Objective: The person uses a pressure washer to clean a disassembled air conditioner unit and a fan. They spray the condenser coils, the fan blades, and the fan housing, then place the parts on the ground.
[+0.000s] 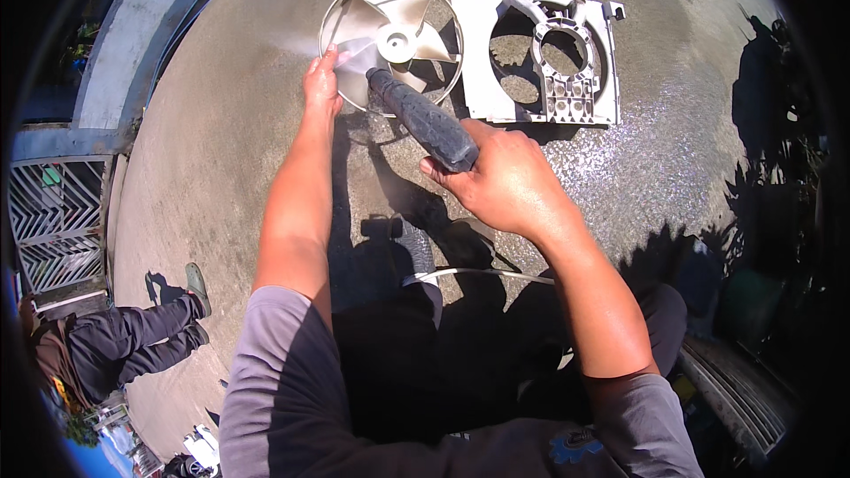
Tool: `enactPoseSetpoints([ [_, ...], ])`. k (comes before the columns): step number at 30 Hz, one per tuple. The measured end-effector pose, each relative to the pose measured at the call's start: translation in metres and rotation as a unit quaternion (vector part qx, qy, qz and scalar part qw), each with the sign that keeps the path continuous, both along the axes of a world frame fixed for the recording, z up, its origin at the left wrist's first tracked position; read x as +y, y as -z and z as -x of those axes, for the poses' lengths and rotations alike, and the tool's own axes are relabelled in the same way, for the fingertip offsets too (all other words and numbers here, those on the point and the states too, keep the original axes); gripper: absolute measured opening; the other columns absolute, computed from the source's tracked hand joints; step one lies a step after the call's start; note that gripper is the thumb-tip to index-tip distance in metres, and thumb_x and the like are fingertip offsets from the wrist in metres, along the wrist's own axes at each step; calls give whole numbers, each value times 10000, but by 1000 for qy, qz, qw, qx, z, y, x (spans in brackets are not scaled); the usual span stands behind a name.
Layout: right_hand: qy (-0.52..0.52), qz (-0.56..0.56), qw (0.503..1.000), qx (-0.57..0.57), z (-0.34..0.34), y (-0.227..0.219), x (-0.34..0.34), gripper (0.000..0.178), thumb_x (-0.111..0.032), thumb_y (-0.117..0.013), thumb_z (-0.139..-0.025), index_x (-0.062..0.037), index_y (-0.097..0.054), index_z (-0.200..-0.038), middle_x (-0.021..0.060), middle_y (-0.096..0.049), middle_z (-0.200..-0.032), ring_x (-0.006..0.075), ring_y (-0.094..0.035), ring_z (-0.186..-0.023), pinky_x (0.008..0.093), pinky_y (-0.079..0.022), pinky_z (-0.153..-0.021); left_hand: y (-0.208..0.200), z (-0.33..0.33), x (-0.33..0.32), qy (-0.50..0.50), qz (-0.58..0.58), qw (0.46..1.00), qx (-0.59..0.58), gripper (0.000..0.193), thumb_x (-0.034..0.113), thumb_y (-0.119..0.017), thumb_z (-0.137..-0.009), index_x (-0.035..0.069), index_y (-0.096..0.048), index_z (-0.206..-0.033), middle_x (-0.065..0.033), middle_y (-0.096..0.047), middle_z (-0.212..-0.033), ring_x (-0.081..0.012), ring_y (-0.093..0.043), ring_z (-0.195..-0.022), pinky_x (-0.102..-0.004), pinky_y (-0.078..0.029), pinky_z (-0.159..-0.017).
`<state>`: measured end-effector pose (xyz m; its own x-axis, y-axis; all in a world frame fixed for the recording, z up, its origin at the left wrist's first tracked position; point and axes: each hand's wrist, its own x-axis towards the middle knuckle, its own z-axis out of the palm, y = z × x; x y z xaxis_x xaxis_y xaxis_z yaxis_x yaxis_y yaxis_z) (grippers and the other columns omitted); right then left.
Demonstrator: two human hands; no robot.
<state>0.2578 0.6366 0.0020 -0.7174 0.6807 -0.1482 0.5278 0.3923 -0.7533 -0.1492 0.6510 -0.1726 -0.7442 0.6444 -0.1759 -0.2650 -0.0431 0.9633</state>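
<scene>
My left hand (321,84) is closed on the left rim of a pale plastic fan wheel (396,42), a ringed fan with broad blades and a round hub, held up above the wet concrete. In my right hand (509,179) is a thick black spray gun (423,115), its front end overlapping the fan's lower edge in the picture. Fine mist shows just left of the fan. A white plastic fan housing (475,57), with a large round opening and a motor mount, lies on the ground to the right of the fan.
A pale hose (478,272) crosses near my legs. Wet concrete (655,142) glistens to the right. Another person (133,341) stands at the far left, near a metal gate (62,226). Dark plants and shadow line the right side, with a ridged panel (739,394) at the lower right.
</scene>
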Motion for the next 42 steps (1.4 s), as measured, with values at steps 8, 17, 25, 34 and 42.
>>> enactPoseSetpoints([
  [8, -1, 44, 999, -28, 12, 13, 5, 528, -519, -769, -924, -10, -732, -1058, 255, -764, -924, 470, -737, -979, 548, -581, -900, 24, 3, -15, 70, 126, 961, 235, 295, 329, -735, -1064, 45, -805, -1103, 1, -769, -982, -105, -672, -905, -297, -540, -860],
  [17, -16, 12, 999, -31, 2, 31, -24, 469, -468, -819, -895, -61, -741, -1112, 246, -747, -848, 477, -731, -915, 546, -580, -838, 13, 4, -6, 175, 160, 967, 90, 367, 431, -651, -1105, 85, -711, -1213, -27, -739, -1190, -157, -683, -1068, -326, -543, -964],
  [25, -39, -2, 996, -84, -5, 30, -37, 405, -307, -783, -866, -3, -666, -1108, 280, -742, -856, 475, -746, -891, 567, -592, -835, -4, -21, -12, 135, 150, 975, 97, 319, 387, -679, -1091, 77, -708, -1023, -47, -757, -983, -142, -681, -881, -303, -551, -860],
  [34, -28, 19, 992, -122, -48, 10, -41, 432, -443, -823, -897, -54, -705, -1042, 251, -736, -833, 495, -716, -870, 559, -564, -793, -10, 12, -13, 29, 78, 973, 215, 424, 456, -783, -1003, 59, -754, -857, -99, -810, -886, -123, -672, -765, -321, -551, -727],
  [42, -48, -6, 990, -131, -40, 19, -32, 463, -471, -799, -903, -56, -731, -1096, 246, -744, -841, 482, -726, -889, 553, -567, -812, -19, -8, -16, 7, 113, 966, 233, 398, 431, -855, -961, 59, -765, -853, -78, -796, -833, -112, -691, -714, -297, -548, -697],
])
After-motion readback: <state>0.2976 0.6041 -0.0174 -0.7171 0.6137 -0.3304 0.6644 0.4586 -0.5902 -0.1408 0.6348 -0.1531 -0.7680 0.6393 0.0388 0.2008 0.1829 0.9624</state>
